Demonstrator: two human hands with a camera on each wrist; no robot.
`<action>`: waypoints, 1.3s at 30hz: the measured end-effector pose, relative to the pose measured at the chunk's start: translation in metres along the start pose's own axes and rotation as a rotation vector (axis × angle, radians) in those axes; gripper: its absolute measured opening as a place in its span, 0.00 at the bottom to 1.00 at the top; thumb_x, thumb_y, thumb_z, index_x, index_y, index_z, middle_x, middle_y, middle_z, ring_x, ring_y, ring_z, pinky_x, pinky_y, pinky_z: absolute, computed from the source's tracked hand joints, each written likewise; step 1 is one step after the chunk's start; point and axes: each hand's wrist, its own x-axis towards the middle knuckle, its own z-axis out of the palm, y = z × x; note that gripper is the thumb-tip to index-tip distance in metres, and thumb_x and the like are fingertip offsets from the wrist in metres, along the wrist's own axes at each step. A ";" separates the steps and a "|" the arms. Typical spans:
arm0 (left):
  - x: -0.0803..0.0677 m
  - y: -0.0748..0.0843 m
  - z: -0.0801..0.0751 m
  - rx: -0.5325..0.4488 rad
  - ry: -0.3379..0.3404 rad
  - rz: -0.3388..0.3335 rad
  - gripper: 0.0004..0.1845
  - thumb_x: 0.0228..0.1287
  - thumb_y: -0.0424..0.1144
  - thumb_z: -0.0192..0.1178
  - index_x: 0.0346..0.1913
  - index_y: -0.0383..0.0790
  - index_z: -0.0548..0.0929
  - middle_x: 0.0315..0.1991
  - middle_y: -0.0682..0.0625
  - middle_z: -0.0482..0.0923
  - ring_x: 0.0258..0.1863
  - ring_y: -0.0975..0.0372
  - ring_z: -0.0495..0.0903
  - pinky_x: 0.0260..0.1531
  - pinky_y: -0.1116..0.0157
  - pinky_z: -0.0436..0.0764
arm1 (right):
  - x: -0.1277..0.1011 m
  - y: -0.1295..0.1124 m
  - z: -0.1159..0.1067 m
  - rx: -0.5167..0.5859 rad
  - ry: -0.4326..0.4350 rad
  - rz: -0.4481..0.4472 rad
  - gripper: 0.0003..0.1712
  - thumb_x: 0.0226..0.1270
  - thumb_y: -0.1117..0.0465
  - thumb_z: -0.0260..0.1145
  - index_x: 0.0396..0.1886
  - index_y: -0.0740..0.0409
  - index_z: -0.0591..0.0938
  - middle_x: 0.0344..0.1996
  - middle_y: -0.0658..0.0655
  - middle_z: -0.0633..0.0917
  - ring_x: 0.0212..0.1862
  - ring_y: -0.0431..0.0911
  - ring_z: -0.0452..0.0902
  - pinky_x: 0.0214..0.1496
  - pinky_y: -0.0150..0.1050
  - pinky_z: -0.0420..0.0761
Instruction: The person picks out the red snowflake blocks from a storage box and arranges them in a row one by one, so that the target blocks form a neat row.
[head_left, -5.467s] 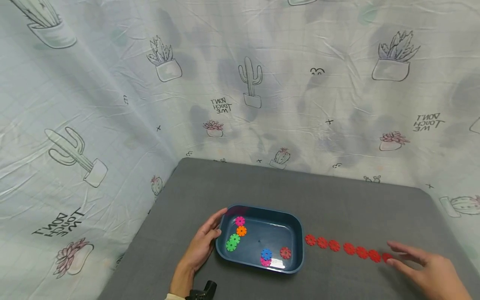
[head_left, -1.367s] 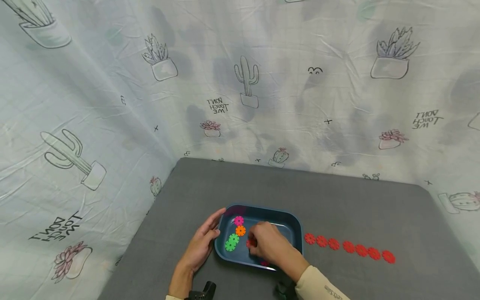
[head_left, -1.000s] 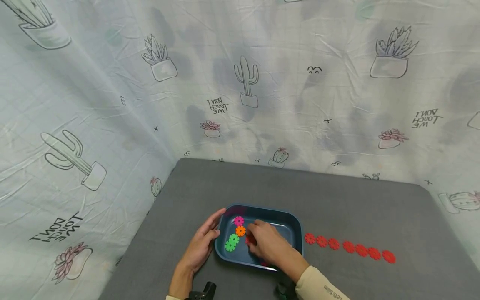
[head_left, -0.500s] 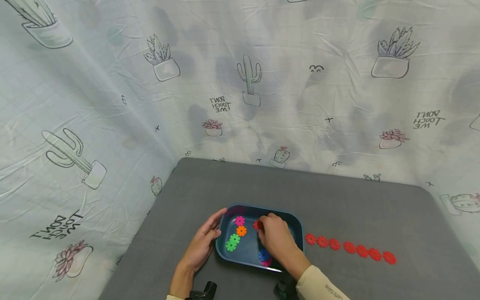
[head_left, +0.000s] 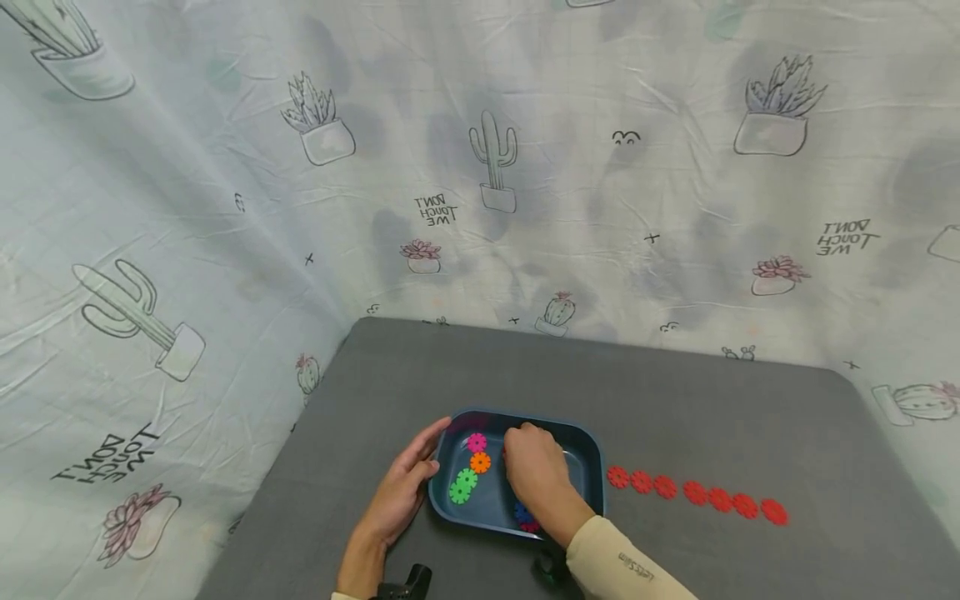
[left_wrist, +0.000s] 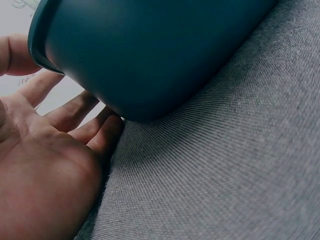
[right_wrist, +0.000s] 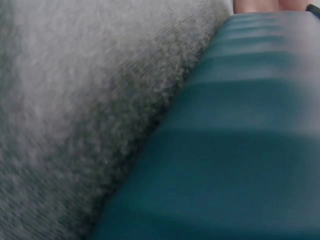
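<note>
Your left hand lies with relaxed fingers against the tray. Your right hand reaches inside with fingers curled; what it holds I cannot tell. Pink, orange, green and blue gears remain in the tray. Seven red gears already line the counter.

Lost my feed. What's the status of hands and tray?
Left hand braces blue tray. Right hand inside tray, grip hidden. Red row beside tray, nothing blocking.
</note>
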 end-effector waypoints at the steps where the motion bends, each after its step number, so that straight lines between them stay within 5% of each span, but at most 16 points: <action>1: 0.000 0.000 0.000 -0.001 0.001 -0.001 0.32 0.72 0.29 0.44 0.76 0.57 0.65 0.78 0.59 0.56 0.78 0.59 0.51 0.64 0.72 0.66 | 0.000 -0.001 0.001 0.000 0.005 0.011 0.06 0.59 0.58 0.75 0.27 0.54 0.88 0.24 0.54 0.81 0.27 0.49 0.79 0.33 0.49 0.85; 11: 0.000 0.001 0.000 -0.003 0.021 -0.012 0.32 0.72 0.28 0.44 0.74 0.57 0.67 0.77 0.58 0.59 0.77 0.57 0.56 0.65 0.69 0.67 | 0.000 -0.003 0.004 -0.002 0.051 0.029 0.09 0.61 0.56 0.74 0.33 0.58 0.88 0.25 0.55 0.84 0.25 0.49 0.79 0.32 0.48 0.85; 23: 0.001 0.000 -0.002 -0.004 0.027 -0.008 0.32 0.70 0.28 0.45 0.74 0.57 0.67 0.77 0.57 0.59 0.77 0.56 0.57 0.62 0.72 0.69 | 0.000 -0.002 0.008 -0.034 0.126 -0.037 0.07 0.55 0.62 0.72 0.24 0.60 0.83 0.18 0.55 0.77 0.19 0.50 0.73 0.23 0.46 0.80; 33: 0.000 0.002 0.000 0.002 0.035 -0.015 0.32 0.71 0.29 0.46 0.74 0.57 0.68 0.77 0.58 0.59 0.77 0.58 0.56 0.64 0.71 0.68 | 0.000 0.007 0.002 0.117 0.088 -0.090 0.09 0.50 0.57 0.74 0.19 0.52 0.82 0.19 0.48 0.74 0.21 0.41 0.68 0.27 0.36 0.76; 39: 0.000 0.000 0.000 -0.001 0.038 -0.011 0.32 0.71 0.28 0.46 0.73 0.58 0.69 0.77 0.58 0.59 0.77 0.58 0.55 0.63 0.72 0.68 | -0.001 0.015 -0.004 0.236 0.081 -0.204 0.05 0.55 0.56 0.73 0.30 0.51 0.89 0.27 0.46 0.84 0.28 0.38 0.76 0.33 0.33 0.79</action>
